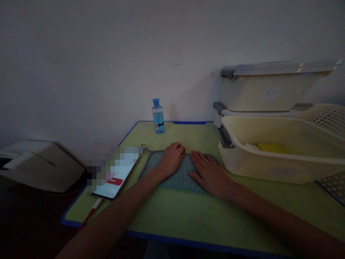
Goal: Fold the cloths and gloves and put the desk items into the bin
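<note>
A teal knitted cloth (183, 180) with a darker edging lies on the table, a small hanging loop at its far left corner. Curled at its far edge are the fingers of my left hand (171, 160), closed on the fabric there; the fingertips are partly hidden. My right hand (210, 174) rests palm down on the cloth's right part, fingers stretched out and thumb apart.
The table (172, 216) has a blue rim. Left of the cloth lies a phone (118, 176) with a red-and-white cable (94, 208). A blue bottle (158, 117) stands behind. To the right are an open cream bin (269, 167) with something yellow inside and a lidded box (253, 93).
</note>
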The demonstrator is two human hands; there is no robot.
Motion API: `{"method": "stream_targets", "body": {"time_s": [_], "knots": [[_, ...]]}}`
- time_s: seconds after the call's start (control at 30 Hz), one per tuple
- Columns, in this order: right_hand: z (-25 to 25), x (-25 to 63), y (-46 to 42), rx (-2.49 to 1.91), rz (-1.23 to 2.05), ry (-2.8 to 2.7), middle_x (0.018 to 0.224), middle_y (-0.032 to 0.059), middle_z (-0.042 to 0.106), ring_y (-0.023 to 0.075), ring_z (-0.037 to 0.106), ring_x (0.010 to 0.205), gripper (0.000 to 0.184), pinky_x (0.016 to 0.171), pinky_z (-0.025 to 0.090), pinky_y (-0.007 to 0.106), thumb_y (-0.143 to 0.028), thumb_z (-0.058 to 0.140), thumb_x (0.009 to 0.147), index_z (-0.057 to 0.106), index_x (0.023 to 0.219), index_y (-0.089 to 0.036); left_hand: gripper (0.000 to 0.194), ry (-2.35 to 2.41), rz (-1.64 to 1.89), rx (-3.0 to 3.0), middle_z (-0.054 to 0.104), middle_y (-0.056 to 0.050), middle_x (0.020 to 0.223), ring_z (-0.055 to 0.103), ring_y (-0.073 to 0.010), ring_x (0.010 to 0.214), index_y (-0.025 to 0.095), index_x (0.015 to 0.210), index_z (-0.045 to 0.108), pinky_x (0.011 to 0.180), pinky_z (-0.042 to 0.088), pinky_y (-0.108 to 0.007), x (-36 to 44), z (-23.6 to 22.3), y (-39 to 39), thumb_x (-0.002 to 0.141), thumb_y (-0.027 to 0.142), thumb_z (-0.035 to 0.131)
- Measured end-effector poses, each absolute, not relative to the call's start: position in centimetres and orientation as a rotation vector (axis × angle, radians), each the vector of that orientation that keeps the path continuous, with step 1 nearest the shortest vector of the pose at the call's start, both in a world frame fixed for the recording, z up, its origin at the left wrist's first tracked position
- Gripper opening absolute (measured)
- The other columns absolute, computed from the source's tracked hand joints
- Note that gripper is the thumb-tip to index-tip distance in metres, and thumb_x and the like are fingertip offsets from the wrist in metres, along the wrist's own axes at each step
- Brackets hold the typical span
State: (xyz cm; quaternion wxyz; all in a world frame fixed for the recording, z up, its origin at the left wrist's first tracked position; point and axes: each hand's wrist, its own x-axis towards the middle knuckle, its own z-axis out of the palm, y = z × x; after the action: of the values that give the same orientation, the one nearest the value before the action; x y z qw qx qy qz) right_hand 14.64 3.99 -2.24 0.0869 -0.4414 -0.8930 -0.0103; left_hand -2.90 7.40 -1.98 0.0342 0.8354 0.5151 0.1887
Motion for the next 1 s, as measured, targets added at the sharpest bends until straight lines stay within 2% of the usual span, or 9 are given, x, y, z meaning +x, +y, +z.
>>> {"method": "stream_targets", "body": {"time_s": [0.13, 0.27, 0.47, 0.6, 0.7, 0.87, 1.0], "knots": [[-1.9, 14.7, 3.6, -1.317, -0.029, -2.648, 0.138, 0.0184, 0.036, 0.0291, 0.034, 0.127, 0.059, 0.103, 0.031, 0.046, -0.043, 0.034, 0.088, 0.039, 0.131, -0.003, 0.018, 1.573, 0.589, 2.579, 0.052, -0.008, 0.103, 0.047, -0.0196, 0.100, 0.014, 0.098, 0.054, 0.089, 0.040, -0.035, -3.0, -2.1, 7.4, 0.087, 0.020, 0.041], [-1.8, 14.6, 3.2, -1.318, -0.067, -2.575, 0.134, 0.0201, 0.042, 0.0284, 0.040, 0.124, 0.052, 0.102, 0.033, 0.044, -0.035, 0.039, 0.086, 0.045, 0.127, -0.002, 0.017, 1.592, 0.628, 2.560, 0.052, -0.008, 0.103, 0.048, -0.0196, 0.100, 0.015, 0.098, 0.054, 0.088, 0.041, -0.036, -2.9, -2.0, 7.4, 0.087, 0.019, 0.042], [-1.8, 14.5, 3.0, -1.351, -0.181, -2.533, 0.131, 0.0212, 0.045, 0.0296, 0.040, 0.123, 0.052, 0.104, 0.029, 0.046, -0.034, 0.039, 0.085, 0.047, 0.124, -0.001, 0.021, 1.706, 0.586, 2.617, 0.052, -0.011, 0.113, 0.047, -0.0224, 0.109, 0.013, 0.099, 0.056, 0.093, 0.040, -0.039, -2.0, -0.4, 6.0, 0.086, 0.014, 0.040], [-1.9, 14.5, 3.1, -1.399, -0.134, -2.553, 0.132, 0.0221, 0.043, 0.0288, 0.040, 0.124, 0.054, 0.104, 0.031, 0.043, -0.033, 0.036, 0.085, 0.043, 0.127, 0.002, 0.031, 1.615, 0.516, 2.657, 0.049, -0.016, 0.125, 0.043, -0.0216, 0.120, 0.007, 0.111, 0.052, 0.102, 0.033, -0.035, -0.7, 0.0, 3.6, 0.088, 0.016, 0.032], [-2.1, 14.7, 3.3, -1.383, -0.127, -2.594, 0.134, 0.0226, 0.040, 0.0283, 0.037, 0.126, 0.054, 0.103, 0.032, 0.042, -0.028, 0.036, 0.084, 0.041, 0.128, 0.002, 0.043, 1.506, 0.401, 2.686, 0.040, -0.018, 0.135, 0.033, -0.0226, 0.128, 0.004, 0.125, 0.041, 0.106, 0.028, -0.037, -0.1, -0.9, 1.9, 0.091, 0.027, 0.028], [-2.3, 15.0, 3.5, -1.361, -0.095, -2.611, 0.136, 0.0227, 0.037, 0.0283, 0.032, 0.128, 0.055, 0.105, 0.030, 0.042, -0.033, 0.031, 0.088, 0.040, 0.129, 0.002, 0.055, 1.514, 0.305, 2.655, 0.024, -0.009, 0.146, 0.019, -0.0240, 0.135, 0.016, 0.138, 0.024, 0.108, 0.020, -0.044, -1.5, -2.3, 0.8, 0.091, 0.046, 0.020], [-2.2, 15.0, 3.5, -1.378, -0.061, -2.609, 0.137, 0.0223, 0.036, 0.0281, 0.032, 0.128, 0.057, 0.104, 0.030, 0.044, -0.037, 0.031, 0.088, 0.040, 0.129, 0.001, 0.055, 1.559, 0.240, 2.660, 0.019, -0.005, 0.147, 0.016, -0.0252, 0.135, 0.024, 0.139, 0.023, 0.108, 0.018, -0.046, -3.6, -2.2, 0.5, 0.090, 0.050, 0.021]]}}
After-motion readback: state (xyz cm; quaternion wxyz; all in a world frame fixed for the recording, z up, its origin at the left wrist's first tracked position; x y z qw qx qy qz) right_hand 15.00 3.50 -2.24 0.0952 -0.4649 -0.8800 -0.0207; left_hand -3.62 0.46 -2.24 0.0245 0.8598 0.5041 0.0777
